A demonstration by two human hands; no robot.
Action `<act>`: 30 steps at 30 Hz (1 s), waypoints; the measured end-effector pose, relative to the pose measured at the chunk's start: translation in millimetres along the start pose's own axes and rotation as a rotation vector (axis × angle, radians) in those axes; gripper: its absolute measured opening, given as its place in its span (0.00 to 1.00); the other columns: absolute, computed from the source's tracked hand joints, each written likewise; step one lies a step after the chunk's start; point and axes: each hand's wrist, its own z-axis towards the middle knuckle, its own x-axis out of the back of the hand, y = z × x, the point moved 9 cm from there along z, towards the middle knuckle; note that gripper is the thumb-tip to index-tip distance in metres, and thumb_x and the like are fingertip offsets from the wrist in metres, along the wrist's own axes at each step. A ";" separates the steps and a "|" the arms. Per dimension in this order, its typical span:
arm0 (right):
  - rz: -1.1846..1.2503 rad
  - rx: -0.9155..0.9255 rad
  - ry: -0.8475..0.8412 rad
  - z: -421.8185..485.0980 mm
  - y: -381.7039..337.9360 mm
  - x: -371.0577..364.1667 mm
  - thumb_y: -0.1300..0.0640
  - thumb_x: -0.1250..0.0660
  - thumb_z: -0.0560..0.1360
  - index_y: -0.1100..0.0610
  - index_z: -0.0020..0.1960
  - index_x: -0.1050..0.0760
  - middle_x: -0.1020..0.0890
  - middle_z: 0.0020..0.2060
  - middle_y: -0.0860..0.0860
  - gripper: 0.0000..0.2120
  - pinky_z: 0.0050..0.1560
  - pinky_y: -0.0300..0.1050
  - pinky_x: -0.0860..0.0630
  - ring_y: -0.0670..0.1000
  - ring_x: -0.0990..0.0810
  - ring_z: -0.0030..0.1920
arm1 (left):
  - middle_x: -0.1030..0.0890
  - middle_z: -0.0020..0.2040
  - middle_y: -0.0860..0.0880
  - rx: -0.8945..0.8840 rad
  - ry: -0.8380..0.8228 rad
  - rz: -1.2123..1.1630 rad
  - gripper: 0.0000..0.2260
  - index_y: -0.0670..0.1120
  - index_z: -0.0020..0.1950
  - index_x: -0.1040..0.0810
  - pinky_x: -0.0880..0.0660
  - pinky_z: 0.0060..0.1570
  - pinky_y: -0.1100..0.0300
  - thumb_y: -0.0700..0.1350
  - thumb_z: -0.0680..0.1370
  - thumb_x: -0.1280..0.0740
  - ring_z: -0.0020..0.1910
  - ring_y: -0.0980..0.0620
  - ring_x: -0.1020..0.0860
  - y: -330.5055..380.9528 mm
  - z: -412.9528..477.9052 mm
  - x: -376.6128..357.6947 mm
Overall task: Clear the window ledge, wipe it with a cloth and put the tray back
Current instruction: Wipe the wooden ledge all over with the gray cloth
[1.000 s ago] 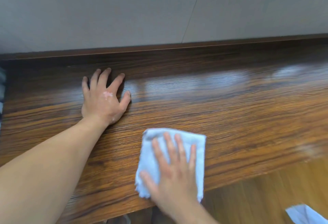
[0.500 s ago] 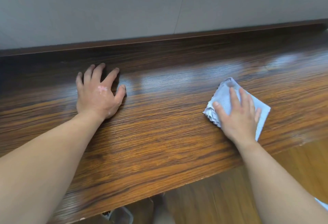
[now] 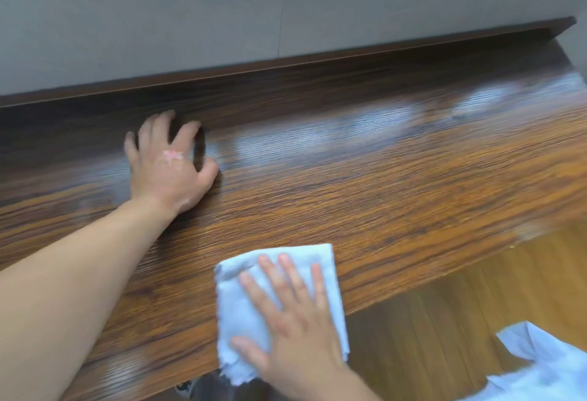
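Observation:
A dark wood-grain window ledge (image 3: pixel 397 184) runs across the view below a grey wall. A folded pale blue cloth (image 3: pixel 241 315) lies flat at the ledge's near edge, hanging slightly over it. My right hand (image 3: pixel 295 324) presses on the cloth with straight, spread fingers. My left hand (image 3: pixel 168 165) rests palm down on the bare ledge farther back and to the left, fingers spread. No tray is in view.
The grey wall (image 3: pixel 286 3) rises directly behind the ledge, which ends at the right (image 3: pixel 565 60). Lighter wooden floor (image 3: pixel 460 321) lies below the near edge. A white sheet-like thing (image 3: pixel 546 369) sits at the bottom right. A shoe tip (image 3: pixel 185 388) shows under the ledge.
My right hand has slid the cloth from the ledge's right part back left and towards me, to the near edge. My left hand has stayed planted.

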 end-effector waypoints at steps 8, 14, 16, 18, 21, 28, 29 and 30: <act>-0.023 -0.725 0.011 -7.5 300.5 69.2 0.26 0.49 0.74 0.44 0.81 0.41 0.41 0.81 0.49 0.40 0.78 0.69 0.47 0.54 0.45 0.81 | 0.31 0.73 0.41 -0.243 -0.116 0.046 0.23 0.50 0.70 0.26 0.39 0.72 0.37 0.59 0.77 0.38 0.74 0.39 0.36 99.9 19.4 -37.1; -0.034 -0.948 0.106 -0.8 300.0 75.1 0.27 0.54 0.75 0.48 0.81 0.39 0.39 0.81 0.55 0.42 0.74 0.74 0.45 0.59 0.44 0.81 | 0.32 0.75 0.41 -0.174 -0.084 0.075 0.24 0.53 0.73 0.29 0.43 0.71 0.35 0.59 0.78 0.41 0.74 0.39 0.38 92.7 42.6 -44.6; -0.058 -0.793 0.099 11.4 237.7 59.6 0.30 0.48 0.77 0.51 0.80 0.35 0.36 0.80 0.57 0.39 0.74 0.75 0.44 0.62 0.39 0.79 | 0.31 0.74 0.42 -0.153 -0.068 0.071 0.26 0.53 0.73 0.29 0.43 0.71 0.36 0.60 0.77 0.43 0.73 0.39 0.37 91.4 43.5 -44.7; -0.061 -0.496 0.117 22.5 153.9 41.8 0.33 0.39 0.75 0.52 0.78 0.31 0.33 0.78 0.58 0.38 0.74 0.74 0.43 0.64 0.37 0.79 | 0.30 0.73 0.43 -0.140 -0.045 0.063 0.26 0.52 0.72 0.28 0.41 0.71 0.37 0.60 0.76 0.42 0.73 0.39 0.36 92.2 43.7 -43.9; -0.058 -0.066 0.043 29.7 46.5 13.5 0.31 0.33 0.68 0.46 0.78 0.31 0.33 0.79 0.52 0.42 0.73 0.70 0.42 0.59 0.39 0.81 | 0.29 0.72 0.44 -0.132 -0.007 0.052 0.26 0.51 0.71 0.27 0.40 0.70 0.39 0.59 0.75 0.40 0.72 0.40 0.34 91.1 43.9 -41.2; -0.012 0.012 0.012 68.9 125.1 28.7 0.29 0.38 0.73 0.44 0.80 0.35 0.38 0.81 0.48 0.38 0.76 0.69 0.46 0.53 0.43 0.82 | 0.30 0.73 0.45 -0.092 -0.001 0.063 0.26 0.51 0.71 0.27 0.42 0.71 0.38 0.58 0.75 0.40 0.72 0.40 0.34 89.5 44.9 -41.4; -0.040 -0.090 0.026 81.6 164.1 36.6 0.30 0.40 0.75 0.45 0.80 0.36 0.38 0.81 0.49 0.38 0.77 0.68 0.47 0.55 0.42 0.82 | 0.30 0.73 0.45 -0.083 -0.013 0.071 0.27 0.51 0.72 0.28 0.43 0.72 0.38 0.59 0.75 0.41 0.72 0.41 0.34 88.7 45.4 -41.6; -0.068 -0.209 0.036 94.0 207.1 44.8 0.30 0.43 0.75 0.46 0.81 0.37 0.38 0.81 0.51 0.38 0.77 0.68 0.47 0.56 0.41 0.81 | 0.30 0.73 0.45 -0.076 -0.023 0.082 0.27 0.51 0.72 0.28 0.43 0.72 0.38 0.59 0.75 0.41 0.72 0.41 0.35 87.6 45.4 -41.8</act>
